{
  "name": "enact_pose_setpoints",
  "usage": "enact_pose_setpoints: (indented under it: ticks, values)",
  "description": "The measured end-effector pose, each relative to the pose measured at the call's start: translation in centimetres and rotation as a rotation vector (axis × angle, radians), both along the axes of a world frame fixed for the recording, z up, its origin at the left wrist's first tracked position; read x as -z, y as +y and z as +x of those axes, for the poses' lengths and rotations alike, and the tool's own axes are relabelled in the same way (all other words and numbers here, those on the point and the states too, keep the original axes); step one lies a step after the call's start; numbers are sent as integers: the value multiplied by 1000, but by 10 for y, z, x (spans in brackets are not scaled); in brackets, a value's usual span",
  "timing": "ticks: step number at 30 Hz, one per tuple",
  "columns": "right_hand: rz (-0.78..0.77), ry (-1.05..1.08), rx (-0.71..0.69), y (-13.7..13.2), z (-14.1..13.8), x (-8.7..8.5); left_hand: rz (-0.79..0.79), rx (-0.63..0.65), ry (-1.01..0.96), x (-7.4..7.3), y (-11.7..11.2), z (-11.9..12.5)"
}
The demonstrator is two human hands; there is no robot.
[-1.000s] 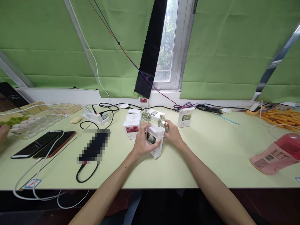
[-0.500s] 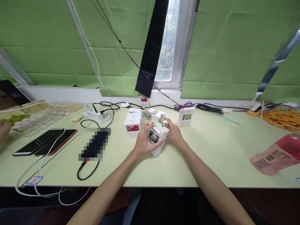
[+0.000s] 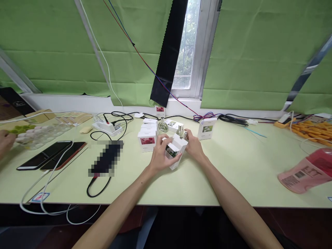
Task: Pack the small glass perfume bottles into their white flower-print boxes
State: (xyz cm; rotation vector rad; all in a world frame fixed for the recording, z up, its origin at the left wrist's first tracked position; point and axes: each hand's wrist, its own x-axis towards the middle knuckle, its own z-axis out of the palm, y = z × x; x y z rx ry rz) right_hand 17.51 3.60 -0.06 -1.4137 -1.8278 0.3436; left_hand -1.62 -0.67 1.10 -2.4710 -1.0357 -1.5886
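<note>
My left hand [image 3: 162,154] is wrapped round a small white box [image 3: 175,163] with a white-flower picture, tilted over the table, its flap end up. Beside the box's upper end, my right hand [image 3: 193,143] has its fingers closed on a small glass perfume bottle [image 3: 185,135] with a shiny cap, largely hidden by the box and fingers. Just behind it shows another glass bottle [image 3: 179,130]. A round perfume bottle [image 3: 162,126] stands farther back, near a white box lying flat [image 3: 174,125]. Left of my hands is a row of white boxes [image 3: 147,146], the front one showing red flowers.
An upright white box [image 3: 206,129] stands to the right. Two phones [image 3: 44,155], a power strip [image 3: 107,128] and cables lie left. A pink bottle [image 3: 303,173] and orange pieces [image 3: 313,131] are at right. Another person's hand [image 3: 6,141] is at far left.
The box in my left hand has tipped slightly and moved a little right and up. My right hand stays close to its upper end. The camera view has shifted slightly.
</note>
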Motion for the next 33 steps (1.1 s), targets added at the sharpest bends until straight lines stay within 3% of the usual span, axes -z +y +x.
enact_pose_setpoints:
  ticks: [13, 28, 33]
  values:
    - [4, 127, 98, 5, 1, 6, -26, 0, 10, -3, 2, 0]
    - [-28, 711, 301, 21, 15, 8, -215, 26, 185, -1, 2, 0]
    - [-87, 795, 278, 18, 12, 4, -296, 28, 276, -1, 1, 1]
